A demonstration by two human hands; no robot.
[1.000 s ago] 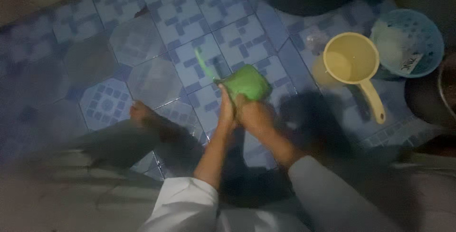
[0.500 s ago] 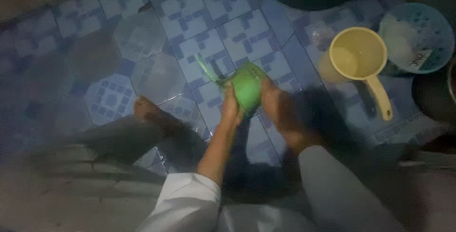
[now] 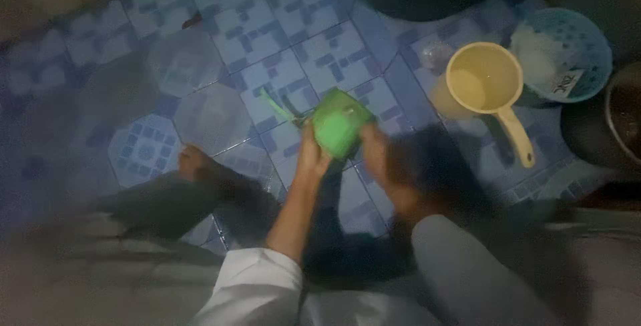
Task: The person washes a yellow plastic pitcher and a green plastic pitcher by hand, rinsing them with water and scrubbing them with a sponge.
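Head view looks down on a blue patterned tile floor (image 3: 314, 26). Left hand (image 3: 312, 156) has its grip closed around a green plastic scoop (image 3: 339, 126), held above the floor near the centre, its thin handle pointing toward ten o'clock. Right hand (image 3: 375, 154), blurred, sits just beside the scoop at four o'clock; whether its grip is spread or closed cannot be told. At two o'clock, well apart, stand a yellow dipper (image 3: 486, 80) and a blue basket (image 3: 567, 52). A bare foot (image 3: 190, 164) rests at eight o'clock.
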